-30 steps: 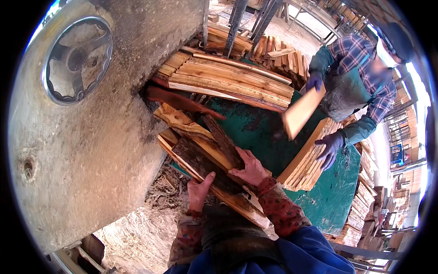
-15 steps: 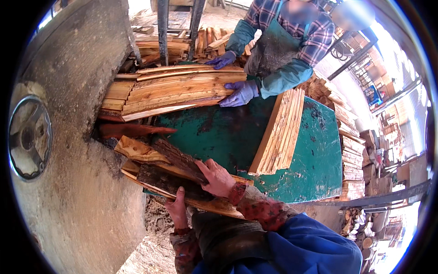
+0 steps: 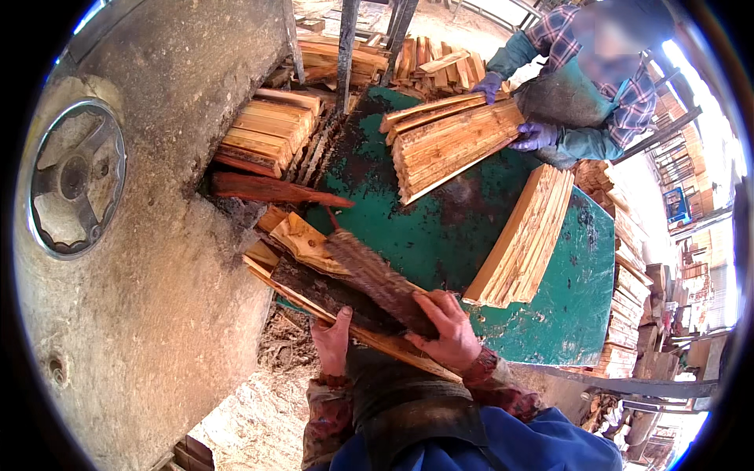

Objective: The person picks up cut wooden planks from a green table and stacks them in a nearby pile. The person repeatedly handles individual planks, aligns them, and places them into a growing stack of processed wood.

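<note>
My right hand (image 3: 449,328) is closed around the near end of a rough, bark-covered strip (image 3: 369,271), which slants away to the left above other boards and is slightly blurred. My left hand (image 3: 331,345) grips the near edge of a long wooden slab (image 3: 306,289) with a dark upper face, its thumb on top and its fingers hidden beneath. Pale, wavy-edged offcut boards (image 3: 302,239) lie just past the strip. A reddish-brown wood piece (image 3: 275,188) points onto the green table (image 3: 416,251) from the left.
Across the table, a co-worker's purple-gloved hands (image 3: 536,136) hold a bundle of slats (image 3: 455,141). Another slat stack (image 3: 522,239) lies on the right of the table. At left stands a large machine panel (image 3: 181,157) with a handwheel (image 3: 76,179); cut slats (image 3: 267,129) sit beside it.
The co-worker has pulled the slat bundle right, away from the stack by the machine. My right hand has moved right with the bark strip. The whole view has shifted.
</note>
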`<state>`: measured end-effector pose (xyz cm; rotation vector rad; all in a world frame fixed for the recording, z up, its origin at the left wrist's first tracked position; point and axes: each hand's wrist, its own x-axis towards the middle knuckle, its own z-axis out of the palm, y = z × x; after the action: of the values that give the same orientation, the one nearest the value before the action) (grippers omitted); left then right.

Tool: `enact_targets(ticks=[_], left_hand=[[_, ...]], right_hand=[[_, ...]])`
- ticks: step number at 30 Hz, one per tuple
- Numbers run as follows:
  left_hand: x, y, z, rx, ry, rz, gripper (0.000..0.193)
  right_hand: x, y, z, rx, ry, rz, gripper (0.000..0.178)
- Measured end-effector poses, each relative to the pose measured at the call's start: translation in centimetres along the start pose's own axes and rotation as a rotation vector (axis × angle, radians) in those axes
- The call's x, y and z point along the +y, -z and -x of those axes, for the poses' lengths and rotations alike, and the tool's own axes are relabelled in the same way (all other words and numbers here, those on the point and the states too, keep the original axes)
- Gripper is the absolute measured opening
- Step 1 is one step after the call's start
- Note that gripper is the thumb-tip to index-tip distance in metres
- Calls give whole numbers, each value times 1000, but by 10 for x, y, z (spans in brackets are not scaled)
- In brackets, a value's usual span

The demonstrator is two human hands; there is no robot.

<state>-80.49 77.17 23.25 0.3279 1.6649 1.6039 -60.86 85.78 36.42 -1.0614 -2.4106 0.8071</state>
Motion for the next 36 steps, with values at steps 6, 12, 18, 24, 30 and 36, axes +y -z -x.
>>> enact_targets(ticks=[6,12,18,24,30,36], left_hand=[[9,2,7,-79,239,186,51],[-16,4,4,-58,30,3,61],[26,-17,11,-16,88,65,46],[21,-12,18,16,128,141,45],[31,-14,20,38,95,125,47],[30,-12,18,34,122,89,46]], right_hand=[[7,-54,-19,-129,78,107,56],[5,-57,-22,-149,84,142,52],[4,-55,-20,-145,102,131,57],[-3,-51,-16,-188,134,156,59],[12,-24,-48,-288,195,-29,50],[27,-66,-167,-26,190,69,42]])
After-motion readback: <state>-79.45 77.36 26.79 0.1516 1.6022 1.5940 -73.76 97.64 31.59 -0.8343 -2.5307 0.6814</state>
